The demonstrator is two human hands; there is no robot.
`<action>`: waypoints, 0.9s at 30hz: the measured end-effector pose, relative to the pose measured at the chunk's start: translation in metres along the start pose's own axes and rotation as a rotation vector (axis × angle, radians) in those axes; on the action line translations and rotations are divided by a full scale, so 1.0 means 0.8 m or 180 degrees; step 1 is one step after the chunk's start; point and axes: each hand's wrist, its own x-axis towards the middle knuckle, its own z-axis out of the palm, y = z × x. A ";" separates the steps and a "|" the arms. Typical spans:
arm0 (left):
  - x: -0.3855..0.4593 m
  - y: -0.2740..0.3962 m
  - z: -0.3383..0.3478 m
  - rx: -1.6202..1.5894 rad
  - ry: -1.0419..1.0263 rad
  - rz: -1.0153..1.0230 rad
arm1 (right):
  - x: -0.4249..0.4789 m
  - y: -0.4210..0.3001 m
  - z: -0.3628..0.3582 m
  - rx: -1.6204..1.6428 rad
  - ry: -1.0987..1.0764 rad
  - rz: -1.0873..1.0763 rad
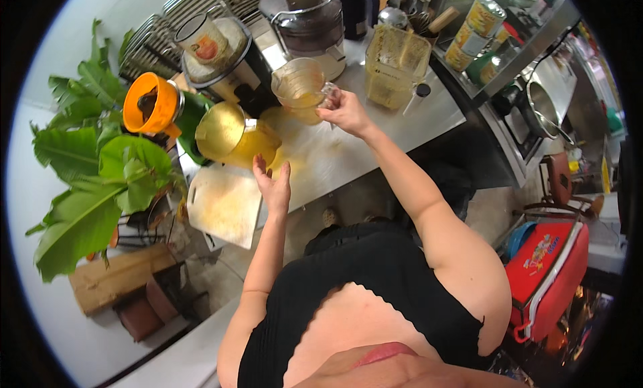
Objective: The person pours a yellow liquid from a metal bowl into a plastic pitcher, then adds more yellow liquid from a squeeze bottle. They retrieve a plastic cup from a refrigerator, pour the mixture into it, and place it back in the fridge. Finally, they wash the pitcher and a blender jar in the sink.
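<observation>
My right hand (346, 114) grips the handle of a clear plastic measuring jug (300, 81), held up over the steel counter (346, 152). A little yellowish liquid shows low in the jug. My left hand (274, 184) has its fingers apart and holds nothing. Its fingertips are close to a larger pitcher (221, 131) that looks yellow from its contents; whether they touch it I cannot tell. Below that pitcher, a stained white cutting board (223, 207) lies at the counter's left end. Yellowish wet smears mark the steel between the pitcher and the front edge.
Behind the pitchers stand an orange funnel-like container (150, 104), a juicer (306, 26) and a glass (203, 38) on a lidded container. A residue-coated blender jar (397, 66) is at the right, beside a small black-capped bottle (419, 96). Stacked cans (474, 33) occupy a shelf; banana-like leaves (95, 162) spread left.
</observation>
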 end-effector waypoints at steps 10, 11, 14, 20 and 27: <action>0.089 -0.006 0.032 -0.1591 -0.0945 -0.0079 | -0.092 -0.133 -0.045 0.0094 0.0474 0.0046; 0.092 0.001 0.035 -0.1486 -0.0962 -0.0125 | -0.089 -0.124 -0.042 -0.0076 0.0534 0.0108; 0.087 0.018 0.048 -0.1275 -0.0818 -0.0073 | -0.070 -0.076 -0.011 -0.0301 0.0616 0.0227; 0.042 0.026 0.092 -0.0988 -0.1285 0.0367 | -0.057 0.069 0.021 -0.0277 0.0701 0.0130; 0.036 0.046 0.098 -0.1191 -0.0688 -0.0352 | -0.069 0.032 0.018 -0.2436 -0.0304 -0.0383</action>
